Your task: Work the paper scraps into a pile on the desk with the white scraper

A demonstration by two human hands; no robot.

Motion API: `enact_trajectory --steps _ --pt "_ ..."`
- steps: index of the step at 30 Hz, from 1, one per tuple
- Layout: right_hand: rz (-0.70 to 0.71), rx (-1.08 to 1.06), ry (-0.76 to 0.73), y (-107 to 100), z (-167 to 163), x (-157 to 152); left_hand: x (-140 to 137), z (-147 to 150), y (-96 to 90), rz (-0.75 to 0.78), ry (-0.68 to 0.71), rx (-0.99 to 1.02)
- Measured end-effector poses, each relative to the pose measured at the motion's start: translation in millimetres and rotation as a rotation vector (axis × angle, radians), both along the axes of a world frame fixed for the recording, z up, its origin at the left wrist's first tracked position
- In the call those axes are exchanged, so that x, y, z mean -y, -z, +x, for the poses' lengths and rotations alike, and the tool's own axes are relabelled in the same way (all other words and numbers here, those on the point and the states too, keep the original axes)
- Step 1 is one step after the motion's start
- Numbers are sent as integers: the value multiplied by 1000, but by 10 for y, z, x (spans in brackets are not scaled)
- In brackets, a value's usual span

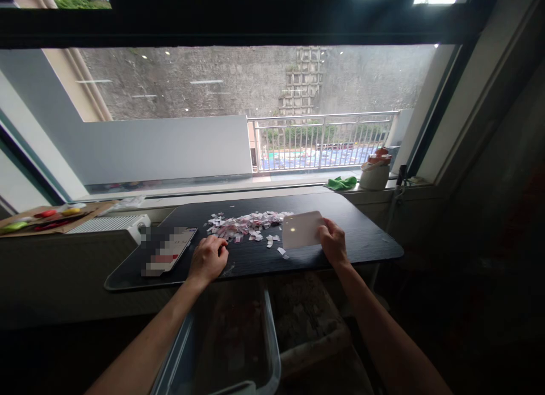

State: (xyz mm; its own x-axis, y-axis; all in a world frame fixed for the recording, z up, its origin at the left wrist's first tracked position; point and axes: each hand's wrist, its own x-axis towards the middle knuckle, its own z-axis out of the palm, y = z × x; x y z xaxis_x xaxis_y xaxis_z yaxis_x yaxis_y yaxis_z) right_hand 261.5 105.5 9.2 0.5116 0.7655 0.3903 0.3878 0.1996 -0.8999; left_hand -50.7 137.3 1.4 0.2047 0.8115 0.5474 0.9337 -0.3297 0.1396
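Paper scraps [242, 226] stretch left to right just beyond the nearer left hand [208, 257], its fingers bent, grip unclear. Right hand [332, 240] clamps a white card [301, 230].

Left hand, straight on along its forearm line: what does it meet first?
Most likely the pile of paper scraps, at its near left part: the left hand points that way over the black tabletop. Its height above the surface is unclear.
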Motion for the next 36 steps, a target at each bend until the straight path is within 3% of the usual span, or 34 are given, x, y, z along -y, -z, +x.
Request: enact_trajectory --steps 15,21,27,32,36 --pt "23 8 -54 -15 -11 14 -8 -9 17 10 10 13" --pt "33 3 77 7 8 25 -8 -9 17 4 8 19" --pt "28 45 -58 -20 -21 34 -23 -13 35 17 14 26" --pt "21 21 17 -21 52 133 -18 -9 36 13 11 23" --pt "-20 46 -12 23 115 260 -6 4 21 -3 12 27"
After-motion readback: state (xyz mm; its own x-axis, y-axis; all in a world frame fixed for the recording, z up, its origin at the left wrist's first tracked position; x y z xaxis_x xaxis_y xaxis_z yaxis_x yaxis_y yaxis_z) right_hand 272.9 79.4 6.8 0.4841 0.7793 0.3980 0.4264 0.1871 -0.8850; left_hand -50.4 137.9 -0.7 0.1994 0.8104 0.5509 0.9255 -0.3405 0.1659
